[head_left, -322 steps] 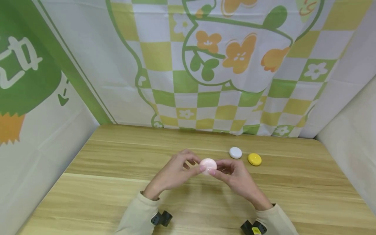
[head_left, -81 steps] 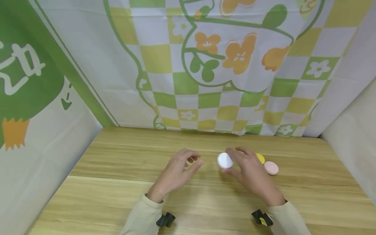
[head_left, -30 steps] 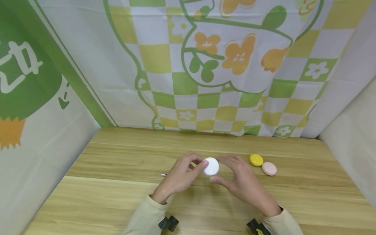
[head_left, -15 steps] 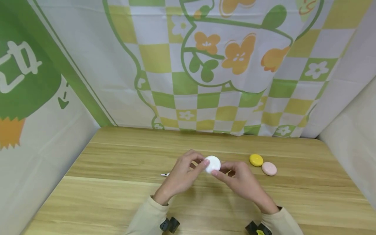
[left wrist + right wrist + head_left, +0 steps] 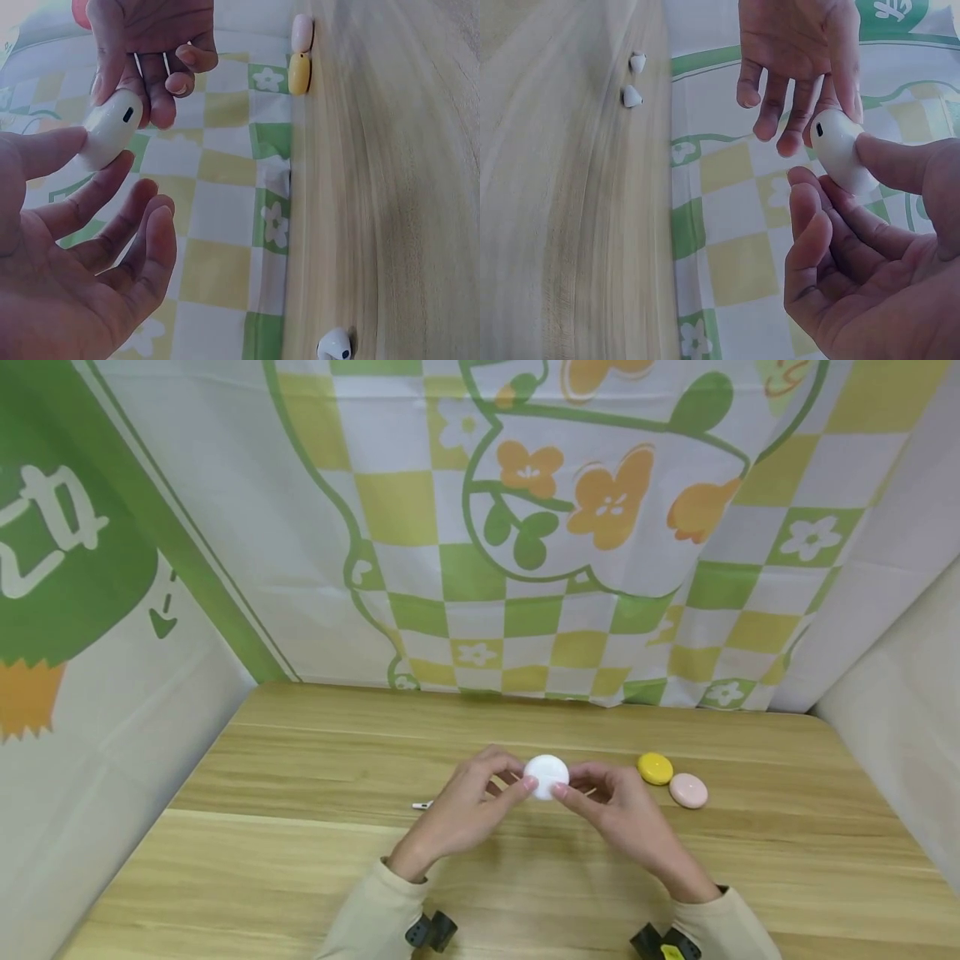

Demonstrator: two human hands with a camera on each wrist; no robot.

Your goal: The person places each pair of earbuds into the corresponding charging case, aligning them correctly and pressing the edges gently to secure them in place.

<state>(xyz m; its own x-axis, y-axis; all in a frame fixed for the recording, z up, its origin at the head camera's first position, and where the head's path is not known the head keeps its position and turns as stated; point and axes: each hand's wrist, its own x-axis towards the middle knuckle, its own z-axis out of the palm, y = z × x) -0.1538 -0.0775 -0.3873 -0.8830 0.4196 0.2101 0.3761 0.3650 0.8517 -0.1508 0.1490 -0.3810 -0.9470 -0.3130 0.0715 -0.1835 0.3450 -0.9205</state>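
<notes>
A small round white case (image 5: 546, 775) is held above the wooden table (image 5: 300, 860) between both hands. My left hand (image 5: 519, 782) pinches its left side with thumb and forefinger, and my right hand (image 5: 572, 787) pinches its right side. In the left wrist view the white case (image 5: 112, 135) shows a dark slot, with my left thumb (image 5: 45, 150) against it. In the right wrist view my right thumb (image 5: 907, 161) presses on the white case (image 5: 840, 150), which appears closed.
A yellow case (image 5: 655, 768) and a pink case (image 5: 687, 791) lie side by side on the table to the right. A small white earbud (image 5: 422, 805) lies left of my hands; the right wrist view shows two earbuds (image 5: 631, 96). Patterned cloth walls enclose the table.
The pink case I held earlier now lies by the yellow one. My right hand brought the white case to the middle, and both hands now pinch it, slightly higher than half a second ago.
</notes>
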